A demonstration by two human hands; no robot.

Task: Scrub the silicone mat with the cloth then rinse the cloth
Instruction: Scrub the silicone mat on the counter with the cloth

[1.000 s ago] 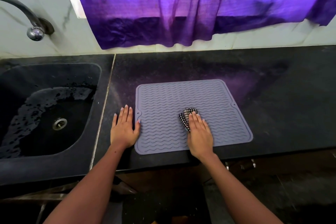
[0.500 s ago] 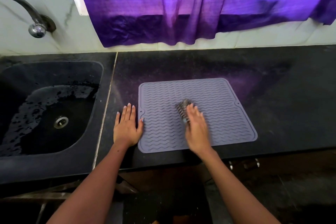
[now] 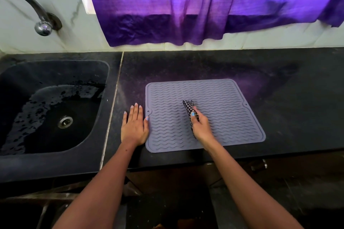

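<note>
Mat (image 3: 214,102): grey, ribbed, flat on the counter (image 3: 279,83) right of the sink (image 3: 37,160). Cloth (image 3: 188,107): checked, bunched, on the mat's middle, gripped by the right hand (image 3: 202,126) (thumb curled over it). Left hand (image 3: 134,126): flat, fingers straight, on the counter at the mat's left edge, thumb tip touching it. Advice: brace that edge firmly, scrub along the ribs, cover the corners. Unclear: any dirt on the mat; the cloth's underside; the tap (image 3: 40,22), partly cut off.

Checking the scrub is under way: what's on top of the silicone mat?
On the silicone mat lie the checkered cloth and the right hand gripping it. The mat beneath them is hidden.
</note>
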